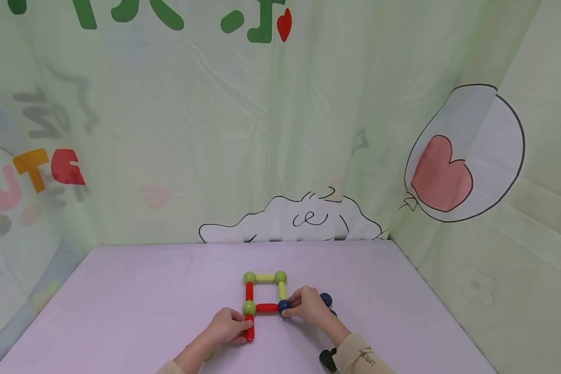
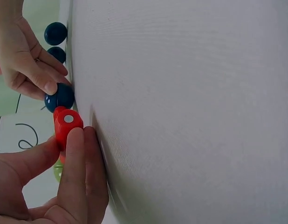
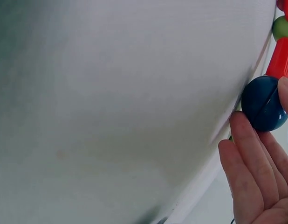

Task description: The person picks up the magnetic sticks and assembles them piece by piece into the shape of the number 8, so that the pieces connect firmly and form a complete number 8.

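A square of rods and balls lies on the table, with green balls (image 1: 249,278) at three corners, a blue ball (image 1: 284,306) at the near right, and red and yellow-green rods between them. My left hand (image 1: 228,327) pinches a red rod (image 1: 250,332) that extends toward me from the near-left green ball (image 1: 249,308). In the left wrist view that red rod (image 2: 68,122) shows its end between thumb and fingers. My right hand (image 1: 308,305) holds the blue corner ball; the right wrist view shows thumb and fingers around this ball (image 3: 264,103).
Two more blue balls (image 1: 325,299) lie just right of my right hand, partly behind it. A dark object (image 1: 328,359) sits by the right sleeve. Something yellow-green (image 1: 208,357) shows beside the left forearm. A printed curtain (image 1: 224,130) stands behind the table (image 1: 135,291).
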The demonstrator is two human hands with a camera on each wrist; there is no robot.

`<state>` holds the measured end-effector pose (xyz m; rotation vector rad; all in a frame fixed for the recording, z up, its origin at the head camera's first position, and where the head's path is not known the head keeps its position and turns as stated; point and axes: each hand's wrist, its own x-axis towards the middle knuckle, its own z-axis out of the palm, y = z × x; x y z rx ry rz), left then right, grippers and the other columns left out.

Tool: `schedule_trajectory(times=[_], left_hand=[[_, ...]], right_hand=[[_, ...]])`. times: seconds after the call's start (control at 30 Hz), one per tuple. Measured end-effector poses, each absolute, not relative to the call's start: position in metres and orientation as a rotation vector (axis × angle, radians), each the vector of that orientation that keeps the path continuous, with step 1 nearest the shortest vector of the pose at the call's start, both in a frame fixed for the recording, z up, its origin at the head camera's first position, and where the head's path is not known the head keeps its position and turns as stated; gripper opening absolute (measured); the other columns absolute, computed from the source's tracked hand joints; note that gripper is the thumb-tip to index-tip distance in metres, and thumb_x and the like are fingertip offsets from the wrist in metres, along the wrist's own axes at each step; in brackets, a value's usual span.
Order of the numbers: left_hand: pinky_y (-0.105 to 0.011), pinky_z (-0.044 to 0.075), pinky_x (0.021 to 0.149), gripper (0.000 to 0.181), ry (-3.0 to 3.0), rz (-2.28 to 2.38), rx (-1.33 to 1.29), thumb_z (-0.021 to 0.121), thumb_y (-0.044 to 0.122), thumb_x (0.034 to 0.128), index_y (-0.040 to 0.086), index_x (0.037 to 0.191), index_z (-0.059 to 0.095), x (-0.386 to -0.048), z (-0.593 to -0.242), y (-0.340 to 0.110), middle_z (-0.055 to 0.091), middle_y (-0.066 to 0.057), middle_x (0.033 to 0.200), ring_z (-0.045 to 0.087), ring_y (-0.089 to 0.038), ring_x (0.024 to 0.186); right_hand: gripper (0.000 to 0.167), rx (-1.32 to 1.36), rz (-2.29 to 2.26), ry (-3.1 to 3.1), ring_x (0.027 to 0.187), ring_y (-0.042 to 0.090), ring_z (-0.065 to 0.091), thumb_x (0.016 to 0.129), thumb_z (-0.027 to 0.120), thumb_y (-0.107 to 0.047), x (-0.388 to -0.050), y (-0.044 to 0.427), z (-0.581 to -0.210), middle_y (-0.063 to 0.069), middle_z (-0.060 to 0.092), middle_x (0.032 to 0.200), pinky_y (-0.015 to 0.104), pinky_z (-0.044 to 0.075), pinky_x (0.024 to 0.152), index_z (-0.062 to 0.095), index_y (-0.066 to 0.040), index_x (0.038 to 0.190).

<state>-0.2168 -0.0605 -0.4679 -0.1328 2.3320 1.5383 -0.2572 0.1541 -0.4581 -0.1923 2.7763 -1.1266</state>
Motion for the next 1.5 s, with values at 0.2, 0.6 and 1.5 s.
schedule_trajectory(times=[0.2, 0.6, 1.5], left_hand=[[-0.021, 0.05, 0.056, 0.018, 2.36, 1.513, -0.123, 0.066, 0.011, 0.0831, -0.004, 0.088, 0.057, -0.2155, -0.4651, -0.0596, 0.054, -0.007, 0.077, 0.056, -0.008, 0.056], [-0.024, 0.051, 0.058, 0.017, 2.342, 1.515, -0.11, 0.065, 0.011, 0.0841, -0.003, 0.088, 0.057, -0.2154, -0.4648, -0.0614, 0.055, -0.007, 0.075, 0.056, -0.01, 0.057], [-0.027, 0.052, 0.065, 0.021, 2.228, 1.523, -0.116, 0.059, 0.014, 0.0881, -0.004, 0.096, 0.052, -0.221, -0.4642, -0.0646, 0.059, -0.007, 0.077, 0.057, -0.013, 0.065]], right_hand=[[0.026, -0.211, -1.129, 2.776, 0.069, 0.013, 0.059, 0.067, 0.08, -0.009, -0.2574, 0.155, -0.4589, 0.005, 0.064, 0.076, 0.027, 0.051, 0.061, 0.066, 0.002, 0.087], [0.025, -0.173, -1.106, 2.784, 0.068, 0.012, 0.058, 0.068, 0.079, -0.01, -0.257, 0.1521, -0.4579, 0.004, 0.063, 0.076, 0.027, 0.05, 0.061, 0.066, 0.001, 0.087], [0.032, -0.245, -1.126, 2.741, 0.073, 0.015, 0.06, 0.069, 0.079, -0.011, -0.2592, 0.1567, -0.4584, 0.006, 0.064, 0.08, 0.03, 0.051, 0.065, 0.065, 0.004, 0.094]])
